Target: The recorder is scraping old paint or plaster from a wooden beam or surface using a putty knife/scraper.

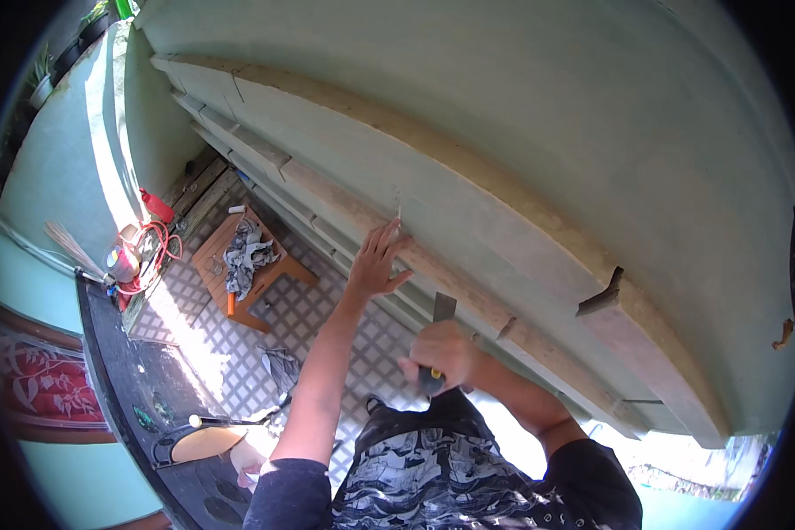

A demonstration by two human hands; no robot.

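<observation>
My left hand is stretched forward with its fingers out flat, the fingertips against the pale green wall just above a narrow ledge. A small whitish patch shows on the wall by those fingertips. In front of my body, my right hand is closed round the dark handle of a putty knife. Its flat metal blade sticks out beyond the fist toward the ledge, and the handle's butt shows below. Motion blurs this hand slightly. Whether the blade touches the ledge I cannot tell.
A long upper ledge curves across the wall, with a dark notch near its right part. An orange stool on the tiled floor bears a crumpled cloth. Farther left are a red bottle, red hose and a broom.
</observation>
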